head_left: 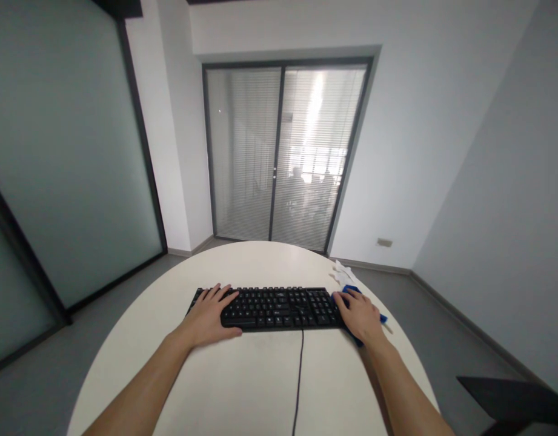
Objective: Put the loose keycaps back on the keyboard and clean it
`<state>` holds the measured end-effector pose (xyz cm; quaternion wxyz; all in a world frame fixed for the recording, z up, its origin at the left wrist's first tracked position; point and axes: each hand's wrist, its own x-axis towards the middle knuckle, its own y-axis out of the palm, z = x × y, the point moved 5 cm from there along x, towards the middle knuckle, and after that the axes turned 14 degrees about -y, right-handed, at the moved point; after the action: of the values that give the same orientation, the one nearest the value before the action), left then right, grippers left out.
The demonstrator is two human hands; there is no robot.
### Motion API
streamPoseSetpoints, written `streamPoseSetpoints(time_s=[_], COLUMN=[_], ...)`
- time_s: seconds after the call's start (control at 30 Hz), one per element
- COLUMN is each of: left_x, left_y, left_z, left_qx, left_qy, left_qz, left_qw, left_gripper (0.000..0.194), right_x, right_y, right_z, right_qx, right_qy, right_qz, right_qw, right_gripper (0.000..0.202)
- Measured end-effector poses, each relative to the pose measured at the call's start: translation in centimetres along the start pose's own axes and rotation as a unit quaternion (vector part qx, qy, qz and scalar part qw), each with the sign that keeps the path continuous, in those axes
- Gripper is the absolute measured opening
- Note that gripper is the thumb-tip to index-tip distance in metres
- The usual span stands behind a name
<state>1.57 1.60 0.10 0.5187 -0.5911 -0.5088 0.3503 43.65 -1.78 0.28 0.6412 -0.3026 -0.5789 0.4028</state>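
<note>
A black keyboard lies flat across the middle of the round table, its cable running from the near edge towards me. My left hand rests open over the keyboard's left end, fingers spread on the keys and thumb along the near edge. At the right end, my right hand is curled over a blue object. Blue parts stick out beyond the fingers, above, below and to the right. Most of that object is hidden under the hand, so its kind is unclear.
Crumpled white tissue lies at the table's right far edge, just beyond my right hand. The pale round table curves away on both sides. A black chair part stands at lower right. Glass panels with blinds are behind.
</note>
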Motion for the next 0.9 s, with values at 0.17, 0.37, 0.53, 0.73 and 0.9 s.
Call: streamPoseSetpoints(time_s=[0.17, 0.37, 0.53, 0.73, 0.9], left_x=[0.1, -0.2, 0.3, 1.1, -0.4], left_y=[-0.7, -1.2, -0.5, 1.0, 2.7], left_z=[0.8, 0.9, 1.9, 2.1, -1.7], left_qx=[0.006, -0.005, -0.003, -0.004, -0.018], left_qy=[0.007, 0.018, 0.036, -0.031, -0.064], left_qz=[0.028, 0.04, -0.035, -0.128, -0.074], left_qw=[1.0, 0.999, 0.999, 0.991, 0.995], left_gripper=[0.098, 0.096, 0.082, 0.065, 0.07], right_x=[0.2, -0.3, -0.5, -2.5, -3.1], right_y=[-0.9, -0.2, -1.9, -3.5, -3.8], right_z=[5.0, 9.1, 9.7, 12.8, 16.9], right_qx=[0.02, 0.076, 0.084, 0.013, -0.097], right_qy=[-0.14, -0.188, -0.179, -0.126, -0.066], right_qz=[0.021, 0.112, 0.146, 0.229, 0.231], right_qw=[0.99, 0.973, 0.969, 0.965, 0.966], right_gripper=[0.051, 0.066, 0.071, 0.098, 0.087])
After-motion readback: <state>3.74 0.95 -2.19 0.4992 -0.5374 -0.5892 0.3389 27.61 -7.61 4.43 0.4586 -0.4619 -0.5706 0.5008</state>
